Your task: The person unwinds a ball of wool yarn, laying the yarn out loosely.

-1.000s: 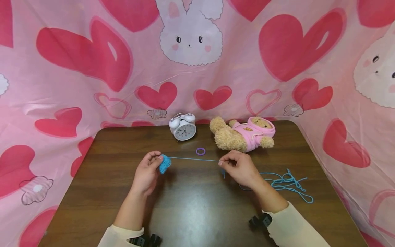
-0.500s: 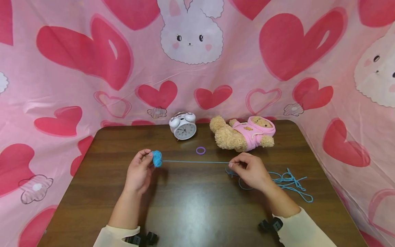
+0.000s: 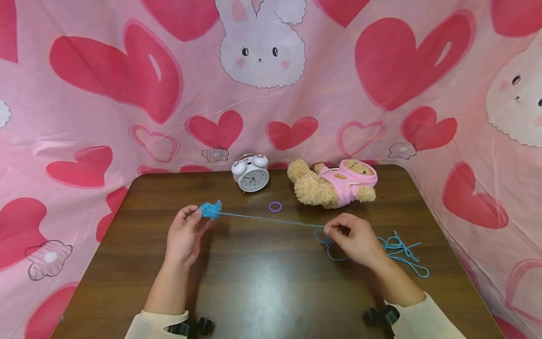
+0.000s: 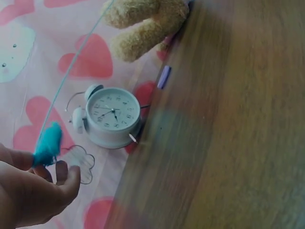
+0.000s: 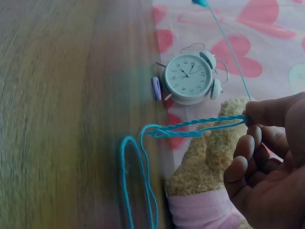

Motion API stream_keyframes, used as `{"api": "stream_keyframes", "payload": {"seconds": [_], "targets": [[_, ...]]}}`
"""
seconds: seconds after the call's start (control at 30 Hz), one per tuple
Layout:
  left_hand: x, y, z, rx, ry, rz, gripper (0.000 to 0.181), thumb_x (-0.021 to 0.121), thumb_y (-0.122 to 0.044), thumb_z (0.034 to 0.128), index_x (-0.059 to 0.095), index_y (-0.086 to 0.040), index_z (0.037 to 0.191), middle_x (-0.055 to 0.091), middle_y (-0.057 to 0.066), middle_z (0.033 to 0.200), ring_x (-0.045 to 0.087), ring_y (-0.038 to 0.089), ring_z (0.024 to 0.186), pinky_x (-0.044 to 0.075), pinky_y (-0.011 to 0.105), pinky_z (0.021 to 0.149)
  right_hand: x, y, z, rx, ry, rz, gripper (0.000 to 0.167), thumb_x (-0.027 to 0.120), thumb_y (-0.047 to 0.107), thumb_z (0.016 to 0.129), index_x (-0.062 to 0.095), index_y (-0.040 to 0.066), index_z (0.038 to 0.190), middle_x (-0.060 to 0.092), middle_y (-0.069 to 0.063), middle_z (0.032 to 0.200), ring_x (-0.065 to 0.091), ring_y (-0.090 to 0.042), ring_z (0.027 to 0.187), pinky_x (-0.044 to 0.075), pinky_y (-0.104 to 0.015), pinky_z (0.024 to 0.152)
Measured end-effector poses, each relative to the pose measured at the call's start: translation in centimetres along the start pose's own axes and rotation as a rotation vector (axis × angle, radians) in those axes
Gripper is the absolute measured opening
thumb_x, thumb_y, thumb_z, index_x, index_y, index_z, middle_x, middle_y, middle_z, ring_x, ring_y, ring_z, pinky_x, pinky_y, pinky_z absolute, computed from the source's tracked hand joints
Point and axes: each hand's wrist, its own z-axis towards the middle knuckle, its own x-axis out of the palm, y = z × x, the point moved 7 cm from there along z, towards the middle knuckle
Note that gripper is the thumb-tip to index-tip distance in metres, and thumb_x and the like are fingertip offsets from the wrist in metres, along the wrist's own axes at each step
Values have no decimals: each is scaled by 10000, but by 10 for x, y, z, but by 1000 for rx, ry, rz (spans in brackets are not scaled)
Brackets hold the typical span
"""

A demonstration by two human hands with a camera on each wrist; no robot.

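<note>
My left hand (image 3: 183,238) pinches a small wound bundle of blue yarn (image 3: 211,210) between thumb and fingers, above the table's left part. From the bundle a single strand (image 3: 271,219) runs across to my right hand (image 3: 357,241), whose thumb and index finger pinch it. In the right wrist view, twisted blue yarn (image 5: 200,122) hangs from the pinch of the right hand (image 5: 271,157) and loops downward. More loose yarn (image 3: 398,249) lies on the table beyond the right wrist. The left wrist view shows the bundle (image 4: 49,143) at the fingertips of the left hand (image 4: 38,188).
A white alarm clock (image 3: 252,174) stands at the back of the brown table (image 3: 262,292). Right of it lies a teddy bear in a pink hoodie (image 3: 338,184). A purple ring (image 3: 275,206) lies between the hands and the clock. Pink heart-patterned cloth (image 3: 330,94) hangs behind.
Both hands have moved apart, the left to the left and the right to the right and slightly down. The strand between them is longer, and the bundle has turned in the left fingers.
</note>
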Motion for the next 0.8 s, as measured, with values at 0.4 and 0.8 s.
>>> {"api": "stream_keyframes", "payload": {"seconds": [0.4,0.8], "targets": [[6,6,-5,-43,177,14,102,413,-151,1129,399,-169,1228,455,73,1172,610,203,1001,596,422,912,-18,-3,-4,15,-42,-17,52,798,105,904,787,155,896,653,85,808,535,-87,689,433,-227,590],[-6,-1,-3,-1,129,107,378,659,-87,1020,450,-74,1335,524,49,1245,607,139,1002,559,230,839,-36,-13,-4,54,-74,-84,33,781,143,929,781,154,898,663,78,823,544,-107,693,438,-227,590]]}}
